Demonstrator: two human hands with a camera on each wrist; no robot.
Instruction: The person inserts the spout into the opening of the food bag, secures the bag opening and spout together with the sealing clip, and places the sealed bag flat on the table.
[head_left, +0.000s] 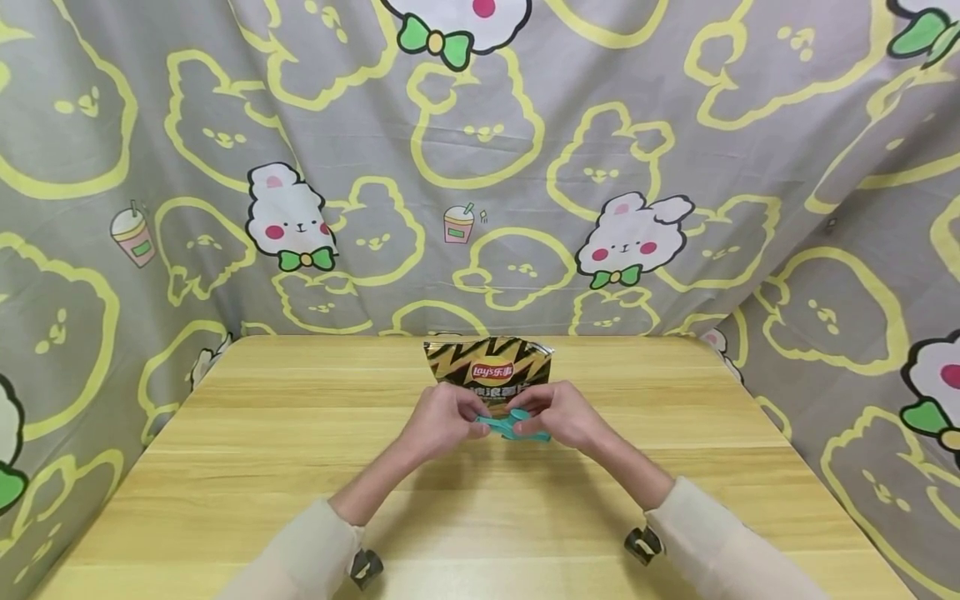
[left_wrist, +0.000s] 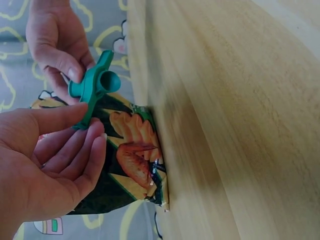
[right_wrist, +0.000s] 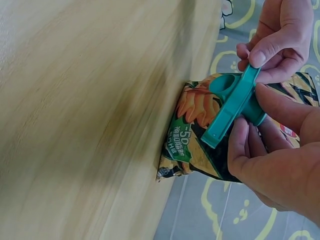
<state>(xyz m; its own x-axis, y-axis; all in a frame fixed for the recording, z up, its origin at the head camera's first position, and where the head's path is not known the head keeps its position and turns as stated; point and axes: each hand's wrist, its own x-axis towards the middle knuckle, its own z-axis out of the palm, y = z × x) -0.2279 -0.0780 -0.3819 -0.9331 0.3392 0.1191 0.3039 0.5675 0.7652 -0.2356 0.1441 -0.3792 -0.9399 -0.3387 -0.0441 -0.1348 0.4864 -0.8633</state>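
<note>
Grey printed fabric (head_left: 67, 275), left edge of the head frame: hung beside and behind the table. Wooden tabletop (head_left: 225, 483), lower left to lower right. Left hand (head_left: 441, 421), just left of centre, low: one end of the clip is pinched between thumb and fingers. Chip bag (head_left: 491, 367), lower centre, beyond the hands: stood upright on the tabletop; whether it is touched by the fingers cannot be told. Teal clip (right_wrist: 232, 106), with round spout, lower centre of the head frame: held in front of the bag, between both hands. Right hand (head_left: 567, 417), just right of centre, low: the clip is gripped about its spout by thumb and curled fingers.

Progress: the clip is secured in both hands but is not seated on the bag's top edge. Any joining of the two is judged to be left. Whether the clip's bar is unlatched cannot be told.
</note>
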